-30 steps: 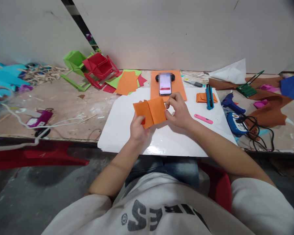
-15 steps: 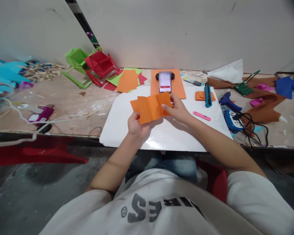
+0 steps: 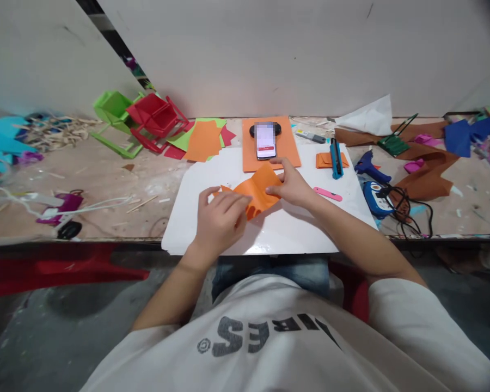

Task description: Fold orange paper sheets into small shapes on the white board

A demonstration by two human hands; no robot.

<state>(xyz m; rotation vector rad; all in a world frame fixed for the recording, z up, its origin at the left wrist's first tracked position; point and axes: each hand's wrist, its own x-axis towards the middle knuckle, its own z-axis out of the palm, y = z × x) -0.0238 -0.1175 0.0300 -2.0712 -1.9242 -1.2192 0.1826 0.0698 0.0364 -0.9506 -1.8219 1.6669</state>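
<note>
A folded piece of orange paper (image 3: 264, 184) is above the white board, its creases bending it into panels. My right hand (image 3: 289, 184) pinches its right side, thumb on the near face and fingers behind. Over the paper's left part hovers my left hand (image 3: 224, 216), back upward, fingers stretched out and apart, casting finger shadows on the paper. It hides part of the paper's left edge; whether a fingertip touches the sheet is not clear. An orange corner shows just behind the left fingers.
Beyond my hands a phone (image 3: 265, 140) lies on an orange sheet (image 3: 249, 158). To the right are a blue cutter (image 3: 336, 159), a pink-handled tool (image 3: 328, 194), a folded orange piece (image 3: 322, 160) and a glue gun (image 3: 371, 167). Small green (image 3: 113, 109) and red chairs (image 3: 153, 117) stand back left.
My left hand has let go of the paper's left edge and turned over above it, palm down. The paper has tilted and bent in my right hand. The view has shifted slightly.
</note>
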